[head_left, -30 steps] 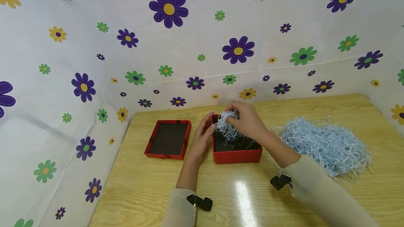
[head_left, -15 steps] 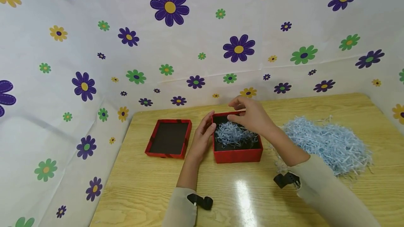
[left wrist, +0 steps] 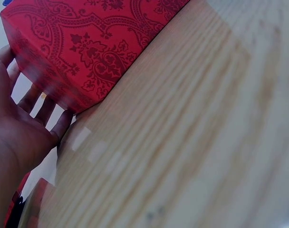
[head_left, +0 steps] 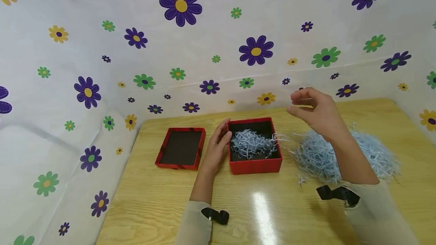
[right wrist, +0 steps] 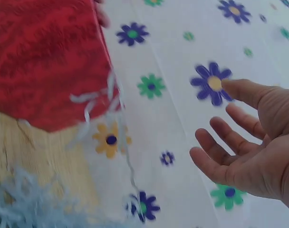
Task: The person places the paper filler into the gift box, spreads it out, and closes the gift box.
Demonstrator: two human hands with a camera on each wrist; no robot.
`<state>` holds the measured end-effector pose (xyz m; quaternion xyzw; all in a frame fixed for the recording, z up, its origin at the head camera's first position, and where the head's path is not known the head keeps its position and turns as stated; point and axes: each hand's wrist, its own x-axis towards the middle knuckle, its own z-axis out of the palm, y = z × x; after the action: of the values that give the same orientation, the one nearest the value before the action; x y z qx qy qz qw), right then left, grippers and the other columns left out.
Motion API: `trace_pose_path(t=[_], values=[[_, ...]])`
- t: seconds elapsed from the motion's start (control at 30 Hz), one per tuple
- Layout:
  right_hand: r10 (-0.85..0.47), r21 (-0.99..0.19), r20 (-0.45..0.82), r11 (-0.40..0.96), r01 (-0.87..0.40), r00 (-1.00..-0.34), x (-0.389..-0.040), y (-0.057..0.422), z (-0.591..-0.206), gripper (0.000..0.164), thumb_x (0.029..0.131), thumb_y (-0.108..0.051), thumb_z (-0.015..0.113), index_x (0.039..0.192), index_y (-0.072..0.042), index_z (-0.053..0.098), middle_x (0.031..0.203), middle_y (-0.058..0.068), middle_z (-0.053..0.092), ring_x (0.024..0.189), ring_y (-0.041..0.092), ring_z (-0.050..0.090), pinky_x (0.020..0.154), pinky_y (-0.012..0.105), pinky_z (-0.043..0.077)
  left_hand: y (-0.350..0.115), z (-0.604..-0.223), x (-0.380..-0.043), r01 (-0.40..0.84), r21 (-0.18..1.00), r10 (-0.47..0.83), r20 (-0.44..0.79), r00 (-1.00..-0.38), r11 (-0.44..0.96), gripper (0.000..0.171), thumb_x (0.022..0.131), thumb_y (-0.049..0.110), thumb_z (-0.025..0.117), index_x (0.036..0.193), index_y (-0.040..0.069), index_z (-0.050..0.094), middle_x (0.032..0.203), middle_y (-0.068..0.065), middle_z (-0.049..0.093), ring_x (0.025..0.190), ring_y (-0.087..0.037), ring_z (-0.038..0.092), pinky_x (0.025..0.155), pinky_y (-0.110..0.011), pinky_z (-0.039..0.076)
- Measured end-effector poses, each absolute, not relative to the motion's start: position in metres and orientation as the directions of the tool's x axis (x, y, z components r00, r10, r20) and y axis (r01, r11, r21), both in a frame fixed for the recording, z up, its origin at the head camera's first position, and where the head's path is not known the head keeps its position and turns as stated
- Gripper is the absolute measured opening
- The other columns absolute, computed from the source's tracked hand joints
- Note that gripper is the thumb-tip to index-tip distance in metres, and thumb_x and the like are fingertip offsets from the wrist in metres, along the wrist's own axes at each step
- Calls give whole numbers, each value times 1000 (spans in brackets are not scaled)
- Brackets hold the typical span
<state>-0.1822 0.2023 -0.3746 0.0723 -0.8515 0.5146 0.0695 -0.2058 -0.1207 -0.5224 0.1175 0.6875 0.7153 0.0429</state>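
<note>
A red box with a dark inside stands in the middle of the table. In it lies a clump of light blue shredded paper, a few strands trailing over the right rim. My left hand rests along the box's left side; the left wrist view shows its fingertips touching the patterned red wall. Raised above the table, right of the box, is my right hand, fingers loosely curved and nothing between them. Below and beyond it spreads a larger pile of shredded paper.
Left of the box lies a shallow red lid, its dark inside facing up. A flower-printed white sheet hangs behind and left of the wooden table. A small scrap of paper lies before the pile.
My right hand let go of the clump of shredded paper inside the box, then lifted away to the right, over the pile. Strands now trail over the box's right rim. My left hand stayed put.
</note>
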Motion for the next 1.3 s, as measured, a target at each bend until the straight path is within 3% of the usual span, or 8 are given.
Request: trace_pose_path(t=[0.33,0.6,0.77,0.83,0.93,1.03,1.17,1.3], values=[[38,-840,207,519,-157,-978,-160,280,-408,48,101,-23,75,142,-6,59,129,-14,58,130,13,55,98,8,42,-122,-521,-206,92,995,225,98,-970,-36,49,109,37,59,157,42,49,163,11,43,152,-19,36,123,-49,35],[-118,-833,69,540,-122,-991,-159,310,-428,69,100,-23,76,158,-6,44,157,27,41,149,59,27,114,79,24,-120,-519,-204,82,996,215,85,-973,-26,48,109,38,58,157,43,49,163,13,43,152,-17,35,123,-46,35],[-207,-852,113,483,-202,-972,-166,316,-448,66,99,-11,75,159,-10,46,157,9,47,154,43,30,127,31,24,-120,-518,-203,70,997,208,75,-975,-30,49,109,38,58,156,43,49,164,13,42,153,-18,35,124,-48,34],[-224,-867,110,455,-204,-968,-168,317,-455,67,99,-10,75,159,-12,46,159,8,46,156,42,28,128,33,23,-120,-518,-204,68,997,205,73,-976,-30,48,109,38,59,156,44,49,163,13,43,153,-17,35,124,-47,34],[-264,-879,76,438,-190,-961,-172,318,-464,70,98,-12,77,160,-13,45,166,19,36,154,55,19,122,71,17,-120,-518,-204,71,997,207,76,-975,-32,48,109,39,59,156,44,50,163,13,43,153,-17,36,124,-47,35],[-293,-845,65,492,-208,-954,-174,318,-470,67,98,-15,78,157,-8,48,164,27,37,149,60,27,125,49,31,-121,-519,-204,76,996,213,82,-974,-39,49,109,38,59,157,42,49,164,12,42,153,-18,35,124,-48,35],[-279,-792,106,556,-251,-954,-175,314,-477,49,100,-13,74,145,-2,59,145,22,58,124,35,62,87,15,50,-121,-520,-204,76,996,216,85,-973,-46,50,109,38,58,158,42,48,164,11,42,153,-20,35,124,-49,34],[-240,-782,131,571,-249,-962,-174,312,-480,28,103,-6,68,130,0,67,120,20,67,89,7,66,68,27,55,-121,-521,-205,74,996,214,81,-973,-44,50,109,38,59,157,42,48,164,11,42,152,-20,35,124,-50,34]])
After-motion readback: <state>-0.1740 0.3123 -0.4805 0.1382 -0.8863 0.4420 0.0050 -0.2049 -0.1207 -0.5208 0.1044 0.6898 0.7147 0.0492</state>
